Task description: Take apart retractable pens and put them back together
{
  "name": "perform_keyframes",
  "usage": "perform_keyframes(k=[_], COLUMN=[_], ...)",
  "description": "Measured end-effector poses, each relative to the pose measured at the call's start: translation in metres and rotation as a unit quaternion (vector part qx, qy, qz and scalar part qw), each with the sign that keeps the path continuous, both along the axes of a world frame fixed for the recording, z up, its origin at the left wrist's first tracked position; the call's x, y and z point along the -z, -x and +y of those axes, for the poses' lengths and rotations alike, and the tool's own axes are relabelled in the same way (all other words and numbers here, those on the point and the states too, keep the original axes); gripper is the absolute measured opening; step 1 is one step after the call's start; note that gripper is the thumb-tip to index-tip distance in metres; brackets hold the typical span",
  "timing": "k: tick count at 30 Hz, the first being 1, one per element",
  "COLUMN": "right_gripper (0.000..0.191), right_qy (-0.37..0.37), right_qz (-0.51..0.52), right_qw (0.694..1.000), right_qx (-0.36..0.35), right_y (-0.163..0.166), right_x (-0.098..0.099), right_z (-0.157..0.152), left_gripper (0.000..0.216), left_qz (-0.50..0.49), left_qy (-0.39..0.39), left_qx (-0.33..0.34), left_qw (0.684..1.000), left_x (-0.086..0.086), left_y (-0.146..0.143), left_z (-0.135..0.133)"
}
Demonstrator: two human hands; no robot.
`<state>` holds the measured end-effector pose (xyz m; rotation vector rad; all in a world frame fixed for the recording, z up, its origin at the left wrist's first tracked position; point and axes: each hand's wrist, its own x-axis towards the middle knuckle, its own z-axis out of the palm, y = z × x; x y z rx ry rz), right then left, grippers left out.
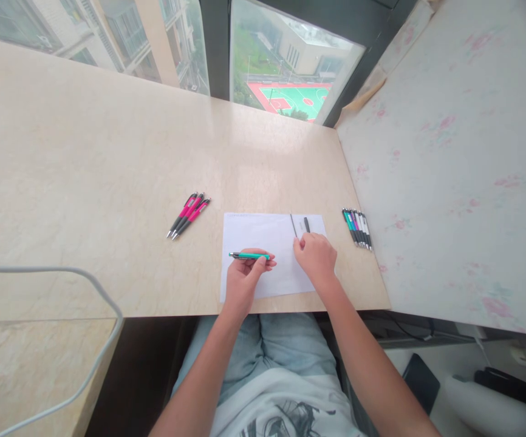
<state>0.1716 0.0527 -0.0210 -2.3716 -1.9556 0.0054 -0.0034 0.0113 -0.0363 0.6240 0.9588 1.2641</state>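
Observation:
My left hand [245, 273] is closed on a teal pen [250, 256], held level with its black-and-silver clicker end to the left. No dark grip shows at its right end, where my thumb and fingers meet. My right hand [316, 258] has its fingers curled together on the paper's right side. A thin dark pen refill [293, 224] runs from these fingertips toward the far edge. Just beyond the knuckles lies a short black pen grip [307, 224], its near end close to the hand. Under both hands is a white sheet of paper [263, 230].
Several pink pens [189, 215] with black grips lie left of the paper. At the right edge, several teal, purple and white pens [357, 228] sit in a row beside the flowered wall [449, 182]. A grey cable [85, 274] crosses the desk's left side. Windows stand behind.

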Motion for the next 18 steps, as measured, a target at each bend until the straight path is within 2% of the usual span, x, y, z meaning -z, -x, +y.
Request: perform_keyframes(k=[3,6,9,11,13,14,16,18], right_gripper=[0.030,0.029,0.029,0.027,0.026,0.028,0.034,0.035], right_qy=[0.003,-0.015,-0.040,-0.044,-0.027,-0.010,0.031,0.059], right_qz=[0.003,0.036,0.132,0.244,0.392,0.471,0.612,0.711], right_qw=[1.000,0.999,0.988,0.966,0.919,0.882,0.789,0.696], right_qx=[0.002,-0.024,-0.062,-0.070,-0.042,-0.018,0.038,0.077], right_y=[-0.002,-0.004,-0.004,-0.001,0.005,0.009,0.019,0.030], right_x=[0.001,0.002,0.000,-0.002,-0.003,-0.004,-0.004,-0.005], right_z=[-0.008,-0.019,-0.031,-0.038,-0.043,-0.044,-0.046,-0.045], left_gripper=[0.027,0.025,0.024,0.024,0.025,0.025,0.025,0.023], left_qz=[0.002,-0.003,-0.011,-0.015,-0.012,-0.008,0.011,0.044], left_qy=[0.005,0.001,0.000,0.000,-0.002,-0.004,-0.010,-0.019], left_qx=[-0.001,0.002,0.004,0.003,0.001,-0.001,-0.010,-0.020], left_qw=[1.000,1.000,1.000,1.000,1.000,1.000,1.000,0.999], left_x=[-0.002,-0.004,-0.005,-0.005,-0.006,-0.006,-0.006,-0.007], left_y=[0.000,-0.001,-0.001,-0.001,-0.001,-0.002,-0.003,-0.005], left_z=[0.000,-0.001,-0.001,-0.001,0.000,0.000,0.000,0.001])
